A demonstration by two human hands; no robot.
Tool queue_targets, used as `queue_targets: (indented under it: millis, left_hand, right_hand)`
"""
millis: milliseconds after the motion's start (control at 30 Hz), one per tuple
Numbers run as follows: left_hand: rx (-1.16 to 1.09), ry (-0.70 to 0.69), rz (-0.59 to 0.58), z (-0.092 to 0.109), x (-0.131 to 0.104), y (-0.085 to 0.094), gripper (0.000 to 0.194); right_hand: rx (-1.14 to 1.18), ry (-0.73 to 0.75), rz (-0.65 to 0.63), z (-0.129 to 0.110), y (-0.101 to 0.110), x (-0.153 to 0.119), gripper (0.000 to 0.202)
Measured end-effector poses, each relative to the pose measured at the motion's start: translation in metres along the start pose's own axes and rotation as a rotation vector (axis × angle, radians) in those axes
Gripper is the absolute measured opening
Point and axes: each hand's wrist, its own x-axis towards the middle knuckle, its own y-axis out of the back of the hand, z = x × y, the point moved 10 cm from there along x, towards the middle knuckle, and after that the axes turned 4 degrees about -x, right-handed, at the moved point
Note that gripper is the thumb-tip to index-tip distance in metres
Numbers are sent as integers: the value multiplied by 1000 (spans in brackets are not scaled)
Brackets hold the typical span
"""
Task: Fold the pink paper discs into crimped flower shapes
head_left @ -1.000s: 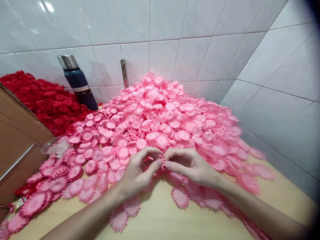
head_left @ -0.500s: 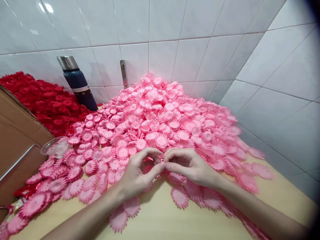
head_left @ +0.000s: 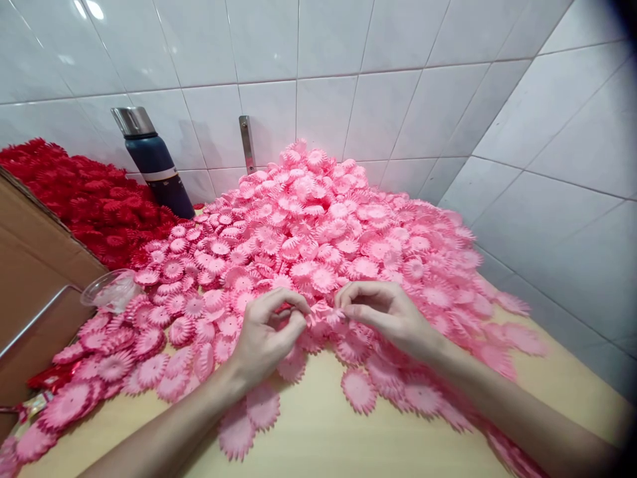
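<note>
My right hand (head_left: 391,315) has thumb and forefinger brought together, apparently pinching the edge of a pink petal disc (head_left: 326,313) with a toothed rim. My left hand (head_left: 266,332) is at the disc's opposite side, thumb and forefinger curled towards each other; whether they clamp its edge or merely touch it, I cannot tell. The two hands are apart, with the disc between them, in front of the pink pile (head_left: 308,212). My forearms cross the pale tabletop (head_left: 318,431) from either side. Loose discs lie in front of the pile: overlapping ones (head_left: 236,431) beside my left forearm and a single disc (head_left: 359,390) nearer my right. To the left are a clear plastic dish (head_left: 112,292), a cardboard box (head_left: 44,265) and a red pile (head_left: 94,199); a dark blue bottle (head_left: 156,166) leans in the view before the tiled wall (head_left: 328,40).

Likely faults, in my judgement: the pinch takes in so little of the rim that the disc could slip or twist free; uneven pull from the two sides could bend or tear its teeth; and, with like pieces so near, my fingertips could catch a neighbour or lose a dropped disc among them.
</note>
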Motion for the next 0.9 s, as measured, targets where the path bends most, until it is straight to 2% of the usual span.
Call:
queue_targets:
  millis: [167,300,500,633,900]
  left_hand:
    - [66,-47,-7,3,3,3,26]
    - [170,-139,-77,8,0,-5,37]
    - [248,-131,-164,1,-6,-16,46]
    - [192,-89,-199,-1,-6,-19,40]
    - [85,91,-182,-9,-4,-19,14]
  right_hand:
    - [11,-4,32,1,4,1,10]
    - [-11,-10,-16,0,-5,-1,12]
    - [-92,-14,-3,-1,-5,-2,12]
    - [-129,-44,28,2,-5,-3,10]
    - [-144,3,-31,-1,-15,-3,13]
